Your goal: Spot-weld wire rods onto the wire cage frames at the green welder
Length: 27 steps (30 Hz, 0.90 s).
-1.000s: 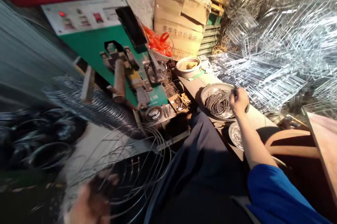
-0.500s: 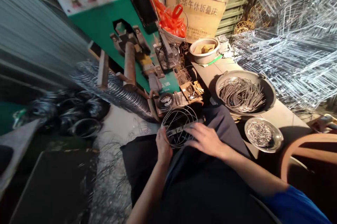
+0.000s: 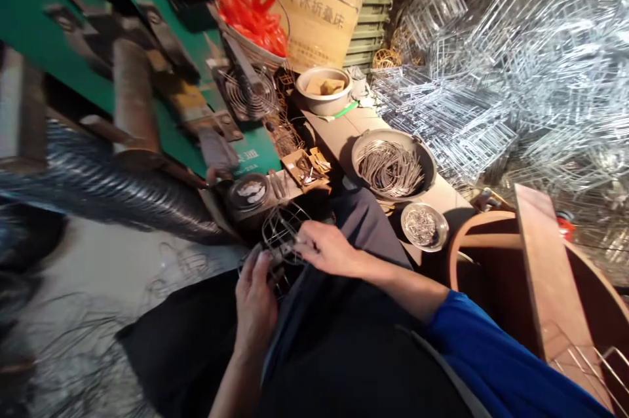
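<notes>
A round wire frame (image 3: 287,221), made of thin metal rings and cross wires, sits over my lap below the green machine. My left hand (image 3: 256,293) is closed on its left side, fingers bent over the rim. On the other side, my right hand (image 3: 327,249) has its fingers curled together with the thumb at the frame's wires; the fingertips are partly hidden. Under the frame is a dark fixture whose shape I cannot make out. Just beyond it a small round dish (image 3: 250,192) with white bits stands on the machine's ledge.
The green machine (image 3: 260,151) stands ahead on the left. On the bench are a basin of bent wires (image 3: 427,166), a bowl of short metal pieces (image 3: 443,228) and a pale basin (image 3: 324,103). Wire racks (image 3: 452,116) pile up at right, beyond a brown tub (image 3: 457,254).
My view has swung to the right, so the scene sits further left. My right hand's spread fingers have curled in at the wire frame, which now appears more tilted.
</notes>
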Tool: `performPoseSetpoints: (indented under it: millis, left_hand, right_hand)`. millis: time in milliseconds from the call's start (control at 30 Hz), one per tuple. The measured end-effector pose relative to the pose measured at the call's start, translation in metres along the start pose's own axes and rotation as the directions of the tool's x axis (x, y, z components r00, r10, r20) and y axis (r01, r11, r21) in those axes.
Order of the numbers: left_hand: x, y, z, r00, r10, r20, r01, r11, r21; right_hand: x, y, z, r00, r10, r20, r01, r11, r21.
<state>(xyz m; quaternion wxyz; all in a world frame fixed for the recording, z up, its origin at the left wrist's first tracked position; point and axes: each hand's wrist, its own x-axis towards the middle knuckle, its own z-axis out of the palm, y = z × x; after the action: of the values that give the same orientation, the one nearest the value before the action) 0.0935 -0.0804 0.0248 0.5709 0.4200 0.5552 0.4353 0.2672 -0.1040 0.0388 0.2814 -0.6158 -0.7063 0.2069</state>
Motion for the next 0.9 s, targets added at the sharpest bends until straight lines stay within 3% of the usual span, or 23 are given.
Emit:
performPoseSetpoints:
  millis: [133, 233, 300, 367, 500, 600, 667, 733, 833, 900]
  left_hand:
    - [-0.004, 0.002, -0.028, 0.99, -0.129, 0.047, 0.133, 0.988, -0.084]
    - [-0.013, -0.002, -0.05, 0.996, -0.086, -0.021, 0.085, 0.996, -0.023]
    - [-0.023, -0.002, -0.059, 0.999, -0.05, -0.019, 0.051, 0.996, 0.068]
    - [-0.035, -0.002, -0.064, 0.999, -0.038, 0.006, 0.037, 0.983, 0.177]
    - [-0.053, -0.009, -0.071, 1.0, -0.014, 0.001, 0.013, 0.924, 0.383]
    - [-0.064, -0.02, -0.079, 1.0, 0.016, 0.009, -0.019, 0.886, 0.462]
    - [-0.066, -0.026, -0.083, 0.999, 0.039, 0.001, -0.034, 0.867, 0.497]
    - [-0.063, -0.026, -0.087, 0.997, 0.067, -0.04, -0.039, 0.873, 0.486]
    - [-0.049, -0.015, -0.089, 0.99, 0.093, -0.106, -0.05, 0.934, 0.355]
    - [-0.037, 0.0, -0.09, 0.983, 0.126, -0.136, -0.086, 0.96, 0.267]
  right_hand:
    - [0.008, 0.034, -0.066, 0.979, 0.079, -0.188, -0.11, 0.981, -0.161]
    - [0.005, 0.09, -0.109, 0.947, 0.208, -0.246, -0.292, 0.878, -0.379]
    - [-0.001, 0.138, -0.122, 0.88, 0.366, -0.302, -0.467, 0.78, -0.416]
    - [-0.01, 0.185, -0.121, 0.803, 0.501, -0.321, -0.595, 0.696, -0.401]
    - [-0.043, 0.247, -0.101, 0.738, 0.608, -0.292, -0.675, 0.654, -0.343]
    - [-0.089, 0.259, -0.089, 0.726, 0.516, -0.455, -0.665, 0.697, -0.27]
    - [-0.124, 0.259, -0.081, 0.667, 0.548, -0.504, -0.717, 0.656, -0.236]
    - [-0.155, 0.258, -0.071, 0.565, 0.697, -0.442, -0.818, 0.542, -0.191]
    - [-0.186, 0.262, -0.057, 0.388, 0.885, -0.257, -0.922, 0.368, -0.123]
    - [-0.195, 0.266, -0.051, 0.338, 0.919, -0.202, -0.941, 0.331, -0.069]
